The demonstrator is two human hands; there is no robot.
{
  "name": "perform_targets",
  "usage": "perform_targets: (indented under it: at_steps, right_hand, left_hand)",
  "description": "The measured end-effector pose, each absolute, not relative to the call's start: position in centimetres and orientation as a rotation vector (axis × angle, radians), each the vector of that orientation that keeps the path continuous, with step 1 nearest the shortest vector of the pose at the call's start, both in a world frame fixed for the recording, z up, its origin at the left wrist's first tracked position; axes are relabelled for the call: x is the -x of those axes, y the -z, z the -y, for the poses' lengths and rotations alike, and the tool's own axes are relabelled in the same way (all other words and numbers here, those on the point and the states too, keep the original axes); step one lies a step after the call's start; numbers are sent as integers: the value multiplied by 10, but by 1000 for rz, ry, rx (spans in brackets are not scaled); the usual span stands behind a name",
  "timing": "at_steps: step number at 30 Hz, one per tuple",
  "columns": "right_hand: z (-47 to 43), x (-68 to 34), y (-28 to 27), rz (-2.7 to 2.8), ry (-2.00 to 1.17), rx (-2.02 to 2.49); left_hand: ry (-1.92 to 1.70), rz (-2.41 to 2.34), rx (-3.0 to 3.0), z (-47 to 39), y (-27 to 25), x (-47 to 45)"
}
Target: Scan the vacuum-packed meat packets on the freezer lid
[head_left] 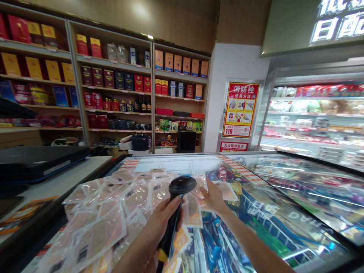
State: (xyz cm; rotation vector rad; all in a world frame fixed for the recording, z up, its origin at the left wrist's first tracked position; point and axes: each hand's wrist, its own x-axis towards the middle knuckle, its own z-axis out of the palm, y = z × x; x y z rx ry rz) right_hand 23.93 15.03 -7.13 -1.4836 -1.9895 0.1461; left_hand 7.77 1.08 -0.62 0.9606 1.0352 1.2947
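Observation:
My left hand (165, 220) is wrapped round the grip of a black barcode scanner (182, 184), its head up and its yellow-and-black lower end towards me. To the right, my right hand (212, 197) pinches the edge of a flat clear packet (200, 182), partly hidden behind the scanner and the fingers. Many similar clear packets (98, 231) with printed labels lie in a loose spread under and left of my hands. Another pale packet (227, 190) lies just beyond my right hand.
A glass-topped freezer (273, 197) holding bagged goods and wire baskets extends to the right. At left, a dark device (42, 161) stands on a counter (93, 168). Shelves of boxed goods (121, 81) line the back wall; a lit chiller (315, 117) stands at far right.

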Motion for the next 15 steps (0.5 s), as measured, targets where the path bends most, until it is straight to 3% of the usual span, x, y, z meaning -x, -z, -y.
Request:
perform_targets:
  at_steps: [10, 15]
  right_hand:
    - [-162, -303, 60, 1798, -47, 2070]
    - [-174, -319, 65, 1789, -74, 2093]
  left_hand:
    - [-1312, -1035, -977, -7, 4, -81]
    - [-1308, -1031, -964, -9, 6, -80]
